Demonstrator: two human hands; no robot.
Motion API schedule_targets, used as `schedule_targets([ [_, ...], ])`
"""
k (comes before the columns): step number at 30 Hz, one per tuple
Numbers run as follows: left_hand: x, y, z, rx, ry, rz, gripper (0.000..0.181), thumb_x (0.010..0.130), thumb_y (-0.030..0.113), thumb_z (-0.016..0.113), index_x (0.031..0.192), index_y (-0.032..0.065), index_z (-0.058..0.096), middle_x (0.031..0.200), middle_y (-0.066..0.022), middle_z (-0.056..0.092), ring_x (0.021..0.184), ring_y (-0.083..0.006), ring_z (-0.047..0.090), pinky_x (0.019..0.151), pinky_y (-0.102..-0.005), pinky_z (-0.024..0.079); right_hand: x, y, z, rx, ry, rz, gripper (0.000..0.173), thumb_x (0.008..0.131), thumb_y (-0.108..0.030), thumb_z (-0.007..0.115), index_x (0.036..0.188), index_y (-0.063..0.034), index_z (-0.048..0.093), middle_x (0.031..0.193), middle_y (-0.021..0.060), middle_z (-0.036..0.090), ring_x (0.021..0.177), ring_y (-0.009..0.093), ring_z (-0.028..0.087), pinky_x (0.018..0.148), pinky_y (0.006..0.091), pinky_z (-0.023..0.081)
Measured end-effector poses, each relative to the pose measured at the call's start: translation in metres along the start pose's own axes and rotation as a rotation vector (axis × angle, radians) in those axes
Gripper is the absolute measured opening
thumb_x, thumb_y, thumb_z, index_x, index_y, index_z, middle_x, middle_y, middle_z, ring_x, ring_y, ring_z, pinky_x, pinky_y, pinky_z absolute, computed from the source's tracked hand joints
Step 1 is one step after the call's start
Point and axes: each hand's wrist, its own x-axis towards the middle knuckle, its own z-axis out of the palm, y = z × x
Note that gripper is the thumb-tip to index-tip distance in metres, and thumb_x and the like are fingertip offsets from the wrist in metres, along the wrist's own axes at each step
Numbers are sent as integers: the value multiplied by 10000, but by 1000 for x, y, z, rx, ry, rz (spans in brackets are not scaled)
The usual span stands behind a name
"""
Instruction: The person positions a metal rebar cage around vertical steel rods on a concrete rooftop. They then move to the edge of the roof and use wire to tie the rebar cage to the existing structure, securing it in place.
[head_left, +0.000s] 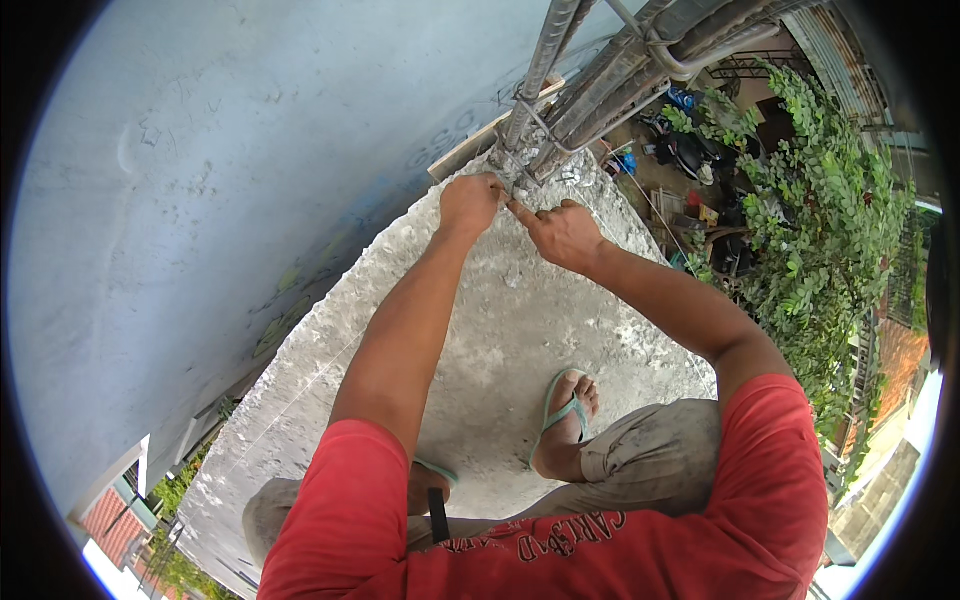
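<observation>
My left hand (469, 204) is curled at the narrow end of a rough concrete slab (517, 315), its fingertips close to the foot of the upright steel rebar (534, 82). My right hand (568, 236) reaches in from the other side, its index finger extended until its tip meets or nearly meets the left fingertips. Whatever lies between the fingertips is too small to make out. A thin string (300, 394) runs along the slab's left side and passes under my left arm. Another string (701, 369) follows the right side.
A pale blue wall (225, 150) rises close along the left edge, with a wooden board (469, 150) near the rebar. Past the right edge is a drop to a cluttered yard (697, 165) and a leafy tree (810, 247). My sandalled foot (566, 420) rests on the slab.
</observation>
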Motion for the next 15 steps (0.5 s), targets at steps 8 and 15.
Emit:
schedule_targets([
  [8,19,1,-12,171,-189,217,142,880,228,705,950,151,802,908,-156,751,882,-373,708,819,-473,555,-14,14,17,119,92,42,591,906,-124,567,1492,-124,490,673,57,694,581,250,661,687,396,526],
  [15,20,-5,-24,65,-195,336,162,892,227,711,974,101,771,940,-170,747,893,-378,706,809,-480,546,-8,28,4,259,211,63,391,929,-163,594,1319,-196,615,645,97,685,594,310,684,628,444,548],
])
